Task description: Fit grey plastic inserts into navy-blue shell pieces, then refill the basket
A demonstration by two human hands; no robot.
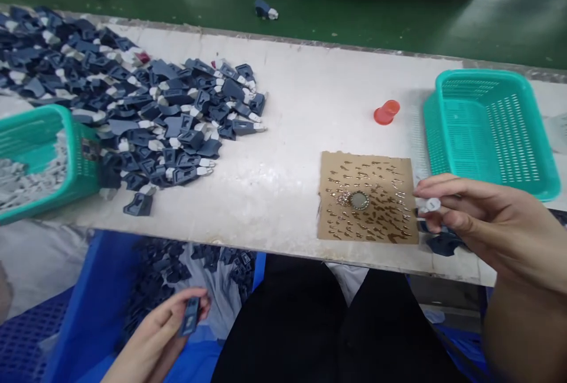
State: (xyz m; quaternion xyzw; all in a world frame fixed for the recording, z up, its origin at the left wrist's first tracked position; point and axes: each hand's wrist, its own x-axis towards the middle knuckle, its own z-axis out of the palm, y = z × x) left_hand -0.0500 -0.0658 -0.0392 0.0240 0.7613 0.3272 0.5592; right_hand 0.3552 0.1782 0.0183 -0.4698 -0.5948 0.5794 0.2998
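My left hand [166, 321] is closed round a dark blue-grey plastic part [190, 316], over the blue bin below the table edge. At the table's right side, my right hand [482, 212] pinches a small white plastic piece [429, 205] between thumb and fingers. Just under those fingers is another dark plastic part [444, 244]; whether it joins the white piece I cannot tell. Left of this hand lies a cardboard square [330, 161] with many small shiny brown streaks or bits. On the cardboard sits a round grey disc [359, 200] with a beaded rim.
A large heap of dark parts with white ends [146, 97] covers the table's left. A green basket [66, 188] there holds small grey pieces. Another green basket [491, 135] and a red cup-like piece [387, 112] stand at right. A blue bin [84, 306] below holds dark parts.
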